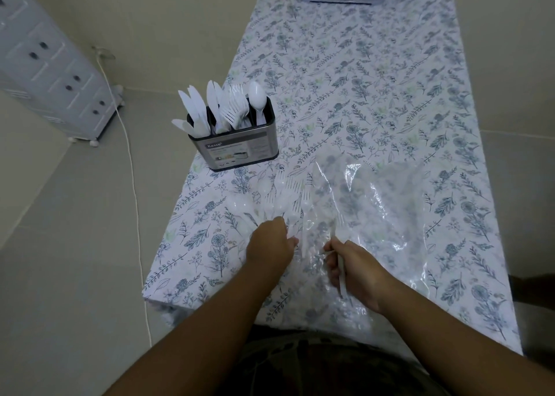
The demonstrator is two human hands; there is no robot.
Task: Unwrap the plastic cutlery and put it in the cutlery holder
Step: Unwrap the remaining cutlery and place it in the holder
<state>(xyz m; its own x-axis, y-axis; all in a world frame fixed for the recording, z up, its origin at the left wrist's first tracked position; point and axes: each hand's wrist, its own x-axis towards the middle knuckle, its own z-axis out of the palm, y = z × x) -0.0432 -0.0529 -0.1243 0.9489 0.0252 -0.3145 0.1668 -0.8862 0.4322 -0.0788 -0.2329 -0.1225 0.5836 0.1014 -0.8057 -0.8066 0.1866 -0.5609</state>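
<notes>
A person is standing at the near end of a table (pixel 375 65) covered in a floral cloth, both bare forearms reaching over it. The cutlery holder (pixel 235 146), a metal box with a printed label, is sitting near the table's left edge, and everything else is placed here by that holder.

The holder is already carrying white plastic knives (pixel 195 110) in its left part, forks (pixel 235 107) in the middle and a spoon (pixel 257 95) at its right end, all standing handle-down.

Nearer the person than the holder, a loose fan of white forks and spoons (pixel 279 197) is lying flat on the cloth, the heads pointing roughly toward the holder. The left hand (pixel 270 245) is resting at the near end of that fan, fingers curled down onto the handles; whether it is actually gripping any of them is hard to tell, as the white plastic is blurring into the cloth.

To the right of the holder and closer to the person, a crumpled clear plastic wrapper (pixel 387 212) is spreading over the cloth. The right hand (pixel 357 272) is lying on the wrapper's near-left part, closed around the handle of a white fork (pixel 341 263), with the tines sticking out past the fingers and the handle end showing below the palm.
</notes>
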